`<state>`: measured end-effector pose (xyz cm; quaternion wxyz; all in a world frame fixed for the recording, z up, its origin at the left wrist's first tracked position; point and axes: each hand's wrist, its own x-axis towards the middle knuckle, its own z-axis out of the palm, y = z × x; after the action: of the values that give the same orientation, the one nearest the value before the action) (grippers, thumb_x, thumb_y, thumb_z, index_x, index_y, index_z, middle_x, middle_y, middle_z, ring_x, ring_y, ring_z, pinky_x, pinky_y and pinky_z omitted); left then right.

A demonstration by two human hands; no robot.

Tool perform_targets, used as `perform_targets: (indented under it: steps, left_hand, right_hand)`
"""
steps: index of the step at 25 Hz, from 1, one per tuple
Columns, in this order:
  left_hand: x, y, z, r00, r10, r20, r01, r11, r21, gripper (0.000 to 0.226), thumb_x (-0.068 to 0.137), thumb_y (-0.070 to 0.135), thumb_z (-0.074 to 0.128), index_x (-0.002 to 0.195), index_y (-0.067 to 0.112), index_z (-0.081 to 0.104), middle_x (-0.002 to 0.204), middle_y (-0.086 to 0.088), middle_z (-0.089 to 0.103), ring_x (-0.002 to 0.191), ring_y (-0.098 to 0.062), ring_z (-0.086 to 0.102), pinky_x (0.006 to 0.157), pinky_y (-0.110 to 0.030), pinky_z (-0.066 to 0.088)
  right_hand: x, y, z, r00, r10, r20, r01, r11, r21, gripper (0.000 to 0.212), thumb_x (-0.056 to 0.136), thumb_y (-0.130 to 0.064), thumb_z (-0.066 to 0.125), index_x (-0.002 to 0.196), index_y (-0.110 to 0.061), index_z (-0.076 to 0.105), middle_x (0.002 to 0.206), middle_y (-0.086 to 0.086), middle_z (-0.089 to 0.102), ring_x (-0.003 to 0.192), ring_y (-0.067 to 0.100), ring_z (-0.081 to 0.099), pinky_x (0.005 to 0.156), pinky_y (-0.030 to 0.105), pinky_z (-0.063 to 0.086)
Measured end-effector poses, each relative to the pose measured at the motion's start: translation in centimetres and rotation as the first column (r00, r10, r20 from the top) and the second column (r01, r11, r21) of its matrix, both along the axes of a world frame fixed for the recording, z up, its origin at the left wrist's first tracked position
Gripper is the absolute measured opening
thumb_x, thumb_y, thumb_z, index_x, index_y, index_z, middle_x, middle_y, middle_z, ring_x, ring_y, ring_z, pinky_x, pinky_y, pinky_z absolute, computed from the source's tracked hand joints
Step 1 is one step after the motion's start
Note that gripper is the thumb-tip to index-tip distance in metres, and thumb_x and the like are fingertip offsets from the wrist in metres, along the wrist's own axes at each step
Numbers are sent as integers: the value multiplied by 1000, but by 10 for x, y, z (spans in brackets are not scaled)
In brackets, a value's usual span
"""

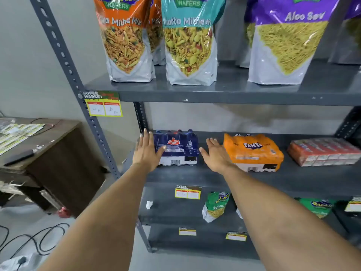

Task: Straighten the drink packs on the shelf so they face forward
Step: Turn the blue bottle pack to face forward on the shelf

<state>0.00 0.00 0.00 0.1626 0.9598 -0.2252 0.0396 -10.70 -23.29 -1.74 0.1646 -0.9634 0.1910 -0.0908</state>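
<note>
A dark blue shrink-wrapped pack of cola bottles point(178, 148) stands at the left end of the grey middle shelf point(195, 174), its label facing me. My left hand point(146, 151) lies flat against the pack's left side with the thumb on its front, fingers spread. My right hand point(215, 154) hovers open in the gap between the blue pack and an orange Fanta pack point(254, 151), a little apart from the blue pack. Further right lies a red and white carton pack point(322, 151), turned at an angle.
Large snack bags point(189, 45) fill the shelf above. Smaller green snack bags point(214, 205) and price tags sit on lower shelves. The rack's slotted upright point(78, 81) runs down the left. A brown desk point(39, 145) and floor cables are to the left.
</note>
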Motion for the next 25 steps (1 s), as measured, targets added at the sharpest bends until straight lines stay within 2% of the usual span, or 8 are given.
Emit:
perform_targets:
  steps: [4,6,8,10,12,17,23,25]
  left_hand:
    - [47,-13,-22,924,5,-382,-79,981,-179,83,95,57,37,155,15,-2,162,-9,-14,148,-32,12,116,-43,18]
    - [65,-23,-32,901,40,-431,-145,966,-214,72,96,53,38,151,9,22,157,-18,24,140,-33,32,110,-40,27]
    - [83,-27,-37,898,101,-427,-252,915,-315,49,94,45,51,124,6,54,127,-19,60,113,-33,57,92,-36,44]
    - [98,-28,-41,840,131,-527,-384,829,-406,39,83,39,69,99,4,64,102,-14,70,93,-30,67,78,-34,52]
    - [109,-27,-42,780,140,-610,-476,765,-433,43,70,33,82,93,0,69,91,-13,73,83,-29,71,73,-36,57]
    - [104,-36,-43,803,125,-582,-482,710,-514,28,61,26,87,79,9,72,80,-8,75,76,-24,72,73,-38,60]
    - [86,-40,-56,873,0,-488,-377,634,-675,63,54,10,93,108,12,60,101,2,71,89,-16,70,81,-34,58]
    - [82,-35,-63,881,-5,-474,-370,619,-693,71,51,5,94,109,13,55,105,0,68,93,-15,68,84,-30,56]
  right_hand:
    - [46,-1,-13,994,-50,-101,80,944,321,61,98,-48,44,146,-10,37,151,14,43,136,33,42,103,39,36]
    - [65,-1,-21,991,-96,-96,130,876,465,51,96,-51,45,132,-15,52,130,11,60,118,31,56,88,34,40]
    - [80,-4,-26,992,-114,-49,122,829,546,40,93,-54,48,106,-19,63,107,6,68,103,28,63,81,32,44]
    - [91,-9,-32,987,-157,-26,139,770,622,34,89,-52,58,90,-19,66,97,6,72,95,27,67,83,36,51]
    - [99,-12,-32,981,-192,-36,162,695,700,32,84,-43,69,91,-13,71,96,10,75,89,25,69,87,40,55]
    - [99,-25,-32,970,-241,16,151,655,740,21,79,-26,77,93,-12,69,93,10,74,86,25,71,88,45,56]
    - [76,-34,-36,968,-244,49,131,667,733,81,71,-17,85,138,-12,40,134,11,60,118,28,60,94,35,46]
    - [67,-32,-41,970,-231,73,125,734,667,86,64,-19,90,134,-16,39,134,10,59,121,30,59,89,33,47]
